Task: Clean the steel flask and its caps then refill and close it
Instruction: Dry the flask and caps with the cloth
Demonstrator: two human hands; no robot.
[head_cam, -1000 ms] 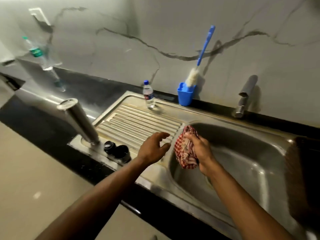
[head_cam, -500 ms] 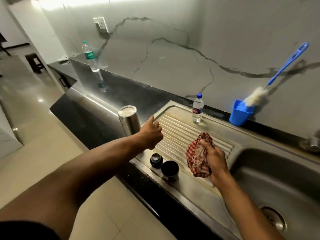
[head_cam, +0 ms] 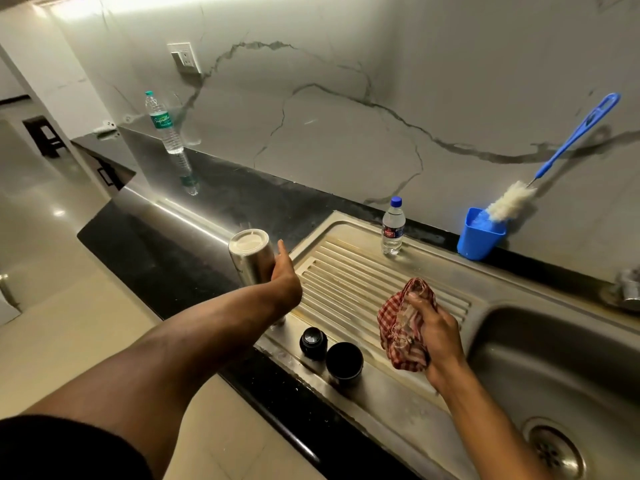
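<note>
Drainboard [head_cam: 367, 271]: steel flask [head_cam: 249, 261] inverted at its left corner.
Left hand [head_cam: 285, 284]: I wrap it, lifting straight.
Right hand [head_cam: 438, 332]: clutches checked cloth [head_cam: 398, 336], ready for wiping.

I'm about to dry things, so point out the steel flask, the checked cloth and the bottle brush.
steel flask [head_cam: 250, 259], head view, on its upper side wall.
checked cloth [head_cam: 398, 336], head view, on the bunched middle.
bottle brush [head_cam: 512, 199], head view, on the white bristles.

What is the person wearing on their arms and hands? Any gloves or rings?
No gloves, and no rings or watch that I can see. Both the left hand and the right hand are bare, and so are both forearms. The only clothing visible is a dark short sleeve at the top of the left arm. The right arm shows no sleeve in view.
</note>
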